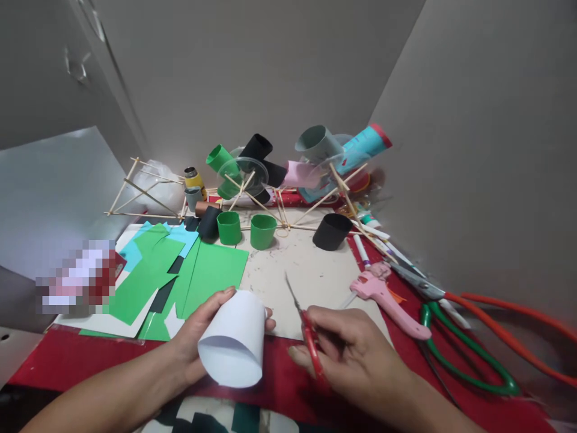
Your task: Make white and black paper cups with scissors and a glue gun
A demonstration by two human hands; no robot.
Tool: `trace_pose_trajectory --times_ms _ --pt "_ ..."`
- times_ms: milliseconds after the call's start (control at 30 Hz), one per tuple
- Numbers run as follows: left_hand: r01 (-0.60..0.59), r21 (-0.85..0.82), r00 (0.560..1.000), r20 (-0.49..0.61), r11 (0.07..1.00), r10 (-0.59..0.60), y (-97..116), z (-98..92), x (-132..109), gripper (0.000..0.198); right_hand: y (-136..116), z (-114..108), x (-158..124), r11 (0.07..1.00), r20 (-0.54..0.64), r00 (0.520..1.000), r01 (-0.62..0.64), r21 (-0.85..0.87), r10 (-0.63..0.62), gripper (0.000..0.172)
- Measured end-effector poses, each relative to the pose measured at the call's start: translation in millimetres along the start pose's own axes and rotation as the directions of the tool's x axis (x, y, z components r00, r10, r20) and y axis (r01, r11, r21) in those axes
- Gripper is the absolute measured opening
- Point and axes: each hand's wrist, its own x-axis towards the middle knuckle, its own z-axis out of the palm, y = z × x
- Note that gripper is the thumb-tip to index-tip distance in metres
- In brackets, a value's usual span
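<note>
My left hand is wrapped round a white paper tube, whose open end tilts toward me. To its right, my right hand grips small red-handled scissors, their thin metal blades pointing up and to the left, apart from the tube. The blades look closed together. Beyond my hands, two short green paper rings and a black paper ring stand on a pale board. Green paper sheets lie to the left of the tube.
Behind stand stick frames with clear discs and coloured tubes attached. On the right lie a pink glue gun, large orange-handled scissors and green-handled scissors. A yellow bottle stands at the back left. Grey walls surround the red-covered table.
</note>
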Motion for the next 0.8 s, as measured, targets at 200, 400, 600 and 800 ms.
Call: trace_pose_trajectory --times_ms 200,400,600,800 --pt "0.029 -0.004 0.997 -0.067 1.0 -0.03 -1 -14.7 5 0.041 14 10 20 0.994 0.133 0.99 -0.033 -0.108 0.047 0.032" --pt "-0.132 0.146 0.974 -0.165 0.981 0.155 3 -20.5 7 0.028 34 9 20 0.981 0.213 0.976 -0.008 -0.195 0.05 0.03" --pt "-0.133 0.219 0.978 -0.128 0.967 0.163 11 -17.1 7 0.027 35 4 20 0.966 0.222 0.975 0.055 -0.253 0.002 0.03" --pt "-0.137 0.222 0.969 -0.172 0.965 0.177 12 -20.7 9 0.026 31 3 21 0.955 0.245 0.969 0.094 -0.282 -0.023 0.017"
